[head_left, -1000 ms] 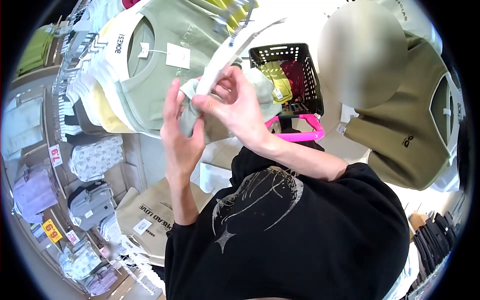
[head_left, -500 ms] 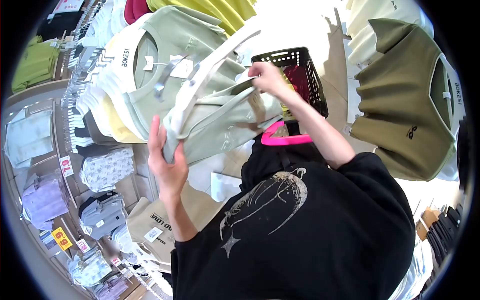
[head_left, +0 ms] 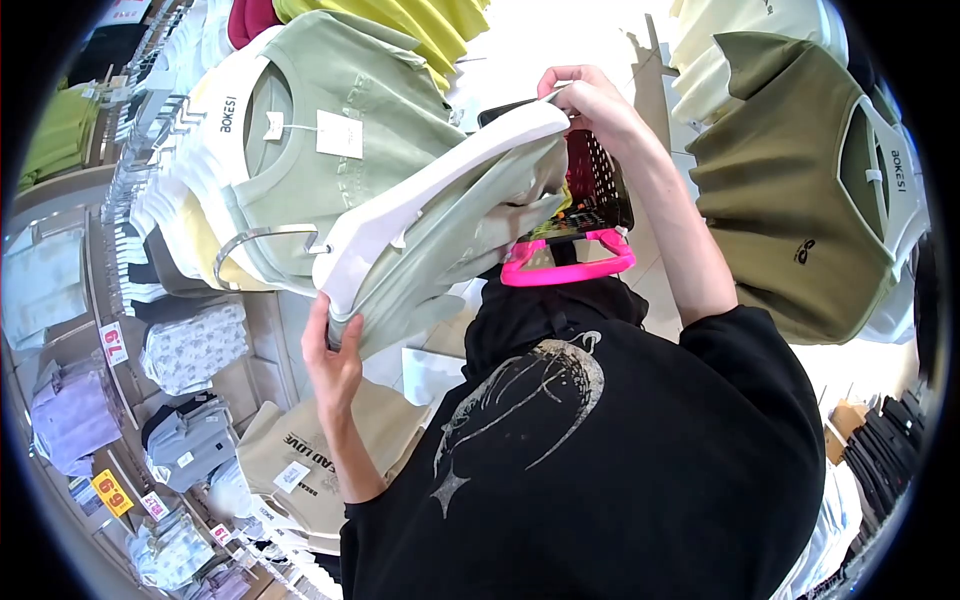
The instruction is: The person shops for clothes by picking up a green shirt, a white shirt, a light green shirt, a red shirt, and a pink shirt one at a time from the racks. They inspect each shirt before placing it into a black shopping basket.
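A white hanger (head_left: 440,185) lies tilted in front of me, its metal hook (head_left: 262,236) pointing left. Below it bunches a pale green T-shirt (head_left: 455,240), gathered along the hanger. My left hand (head_left: 335,355) is closed on the lower end of the hanger and the shirt's edge, thumb against the cloth. At the upper end, my right hand (head_left: 595,105) has its fingers curled around the shirt's fabric by the hanger tip; part of its grip is hidden. Just behind hangs another pale green T-shirt (head_left: 400,110) with a white tag (head_left: 340,135).
A dark shopping basket (head_left: 622,190) with a pink handle (head_left: 568,275) holds red and yellow items beyond the shirt. An olive T-shirt (head_left: 780,190) hangs at right. Racks of shirts line the left, above folded clothes (head_left: 195,340). A beige garment (head_left: 330,440) hangs below.
The hanger has turned, so its broad side and hook show clearly. My right hand has moved up and right to the hanger's far end. My left hand stays at the near end.
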`<state>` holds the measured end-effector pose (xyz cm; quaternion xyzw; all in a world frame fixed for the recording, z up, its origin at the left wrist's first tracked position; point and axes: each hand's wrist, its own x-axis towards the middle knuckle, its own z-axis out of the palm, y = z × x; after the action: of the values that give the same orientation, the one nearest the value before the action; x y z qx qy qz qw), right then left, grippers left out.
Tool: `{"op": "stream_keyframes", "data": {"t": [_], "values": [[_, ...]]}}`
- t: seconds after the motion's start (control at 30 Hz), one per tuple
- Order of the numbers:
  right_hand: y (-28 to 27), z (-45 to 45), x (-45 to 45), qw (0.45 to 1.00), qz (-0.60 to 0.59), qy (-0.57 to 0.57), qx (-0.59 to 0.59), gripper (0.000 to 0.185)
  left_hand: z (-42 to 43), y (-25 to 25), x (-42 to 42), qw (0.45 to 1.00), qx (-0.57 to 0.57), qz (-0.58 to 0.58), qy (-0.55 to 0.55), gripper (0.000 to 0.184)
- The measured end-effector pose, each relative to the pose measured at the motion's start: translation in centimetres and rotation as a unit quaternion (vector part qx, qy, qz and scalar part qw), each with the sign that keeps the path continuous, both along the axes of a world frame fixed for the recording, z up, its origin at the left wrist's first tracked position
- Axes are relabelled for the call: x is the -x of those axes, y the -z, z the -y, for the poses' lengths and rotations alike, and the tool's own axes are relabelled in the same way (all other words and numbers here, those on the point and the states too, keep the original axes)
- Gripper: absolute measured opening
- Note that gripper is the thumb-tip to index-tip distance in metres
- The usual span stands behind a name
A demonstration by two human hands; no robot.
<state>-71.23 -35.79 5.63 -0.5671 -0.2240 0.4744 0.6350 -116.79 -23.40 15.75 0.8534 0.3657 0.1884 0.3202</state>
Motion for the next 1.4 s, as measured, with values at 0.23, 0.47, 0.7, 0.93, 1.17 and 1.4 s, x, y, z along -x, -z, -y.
{"op": "stream_keyframes", "data": {"t": [0.23, 0.47, 0.7, 0.93, 1.17, 1.4], "values": [[-2.4, 0.5, -0.8, 0.987, 0.134, -0.060, 0.059, 0.011, 0.5, -0.3, 0.6, 0.999, 0.044, 0.016, -0.026, 0.047], [-6.3, -0.3, -0.4, 0.968, 0.175, -0.165, 0.069, 0.018, 1.2, -2.1, -0.8, 0.997, -0.044, -0.064, 0.022, 0.055], [-8.7, -2.5, 1.0, 0.947, 0.232, -0.217, 0.056, 0.016, 1.0, -1.1, -1.5, 0.999, -0.047, 0.015, 0.008, 0.065], [-11.0, -5.4, 4.3, 0.978, 0.132, -0.111, -0.118, 0.021, 1.2, -0.2, -7.9, 0.994, -0.078, 0.073, -0.017, 0.069], [-11.1, -4.0, 4.3, 0.977, 0.121, 0.053, -0.167, 0.017, -4.6, -1.4, -13.5, 0.979, -0.040, 0.181, -0.082, 0.059], [-7.2, 0.5, 3.4, 0.988, 0.073, 0.102, -0.091, 0.010, -10.5, -4.9, -14.2, 0.970, 0.025, 0.203, -0.129, 0.061]]}}
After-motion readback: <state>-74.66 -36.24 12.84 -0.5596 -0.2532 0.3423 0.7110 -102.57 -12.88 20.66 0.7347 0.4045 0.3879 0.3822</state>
